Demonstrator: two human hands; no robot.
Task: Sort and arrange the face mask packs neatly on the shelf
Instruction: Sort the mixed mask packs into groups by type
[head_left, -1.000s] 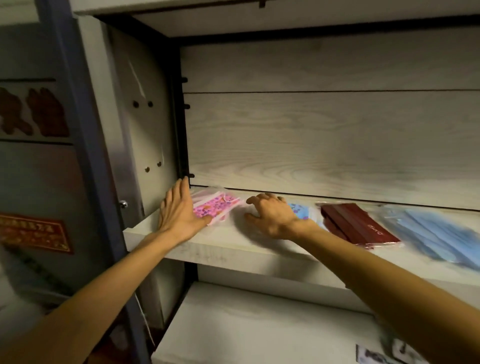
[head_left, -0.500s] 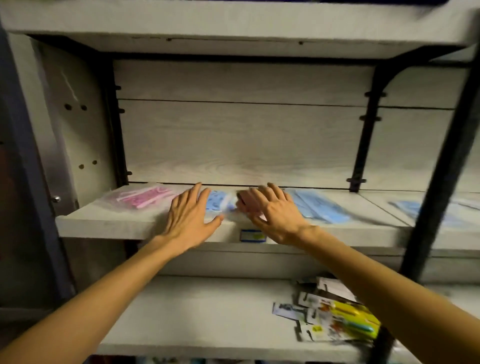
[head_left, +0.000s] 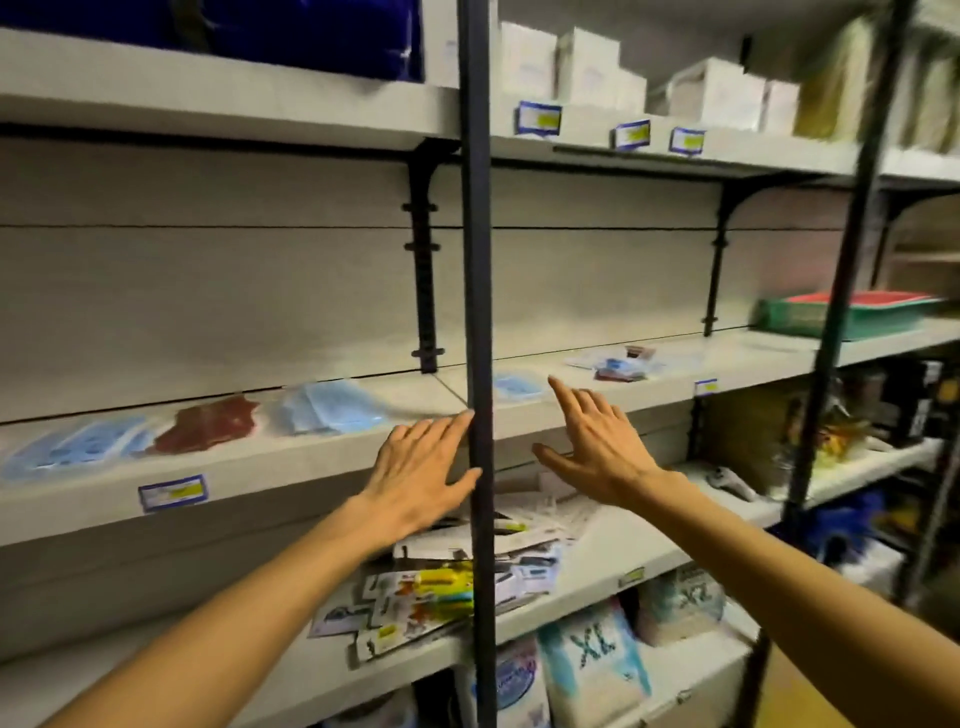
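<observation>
Face mask packs lie flat along the middle shelf (head_left: 270, 462): a blue pack (head_left: 78, 447) at far left, a dark red pack (head_left: 210, 423), a light blue pack (head_left: 332, 408), and a small blue pack (head_left: 517, 385) past the post. A mixed pile of packs (head_left: 618, 364) lies further right. My left hand (head_left: 421, 475) hovers flat, fingers straight, in front of the shelf edge just left of the post. My right hand (head_left: 592, 441) is spread with its fingers straight, reaching toward the small blue pack. Neither hand holds anything.
A dark vertical post (head_left: 478, 312) stands between my hands. The lower shelf holds a heap of carded goods (head_left: 447, 587). White boxes (head_left: 587, 67) sit on the top shelf. A green and red tray (head_left: 852, 312) rests at the right.
The view and both hands have shifted right along the shelf, away from the pink and blue packs at the left end. Both hands are lifted off the shelf, empty.
</observation>
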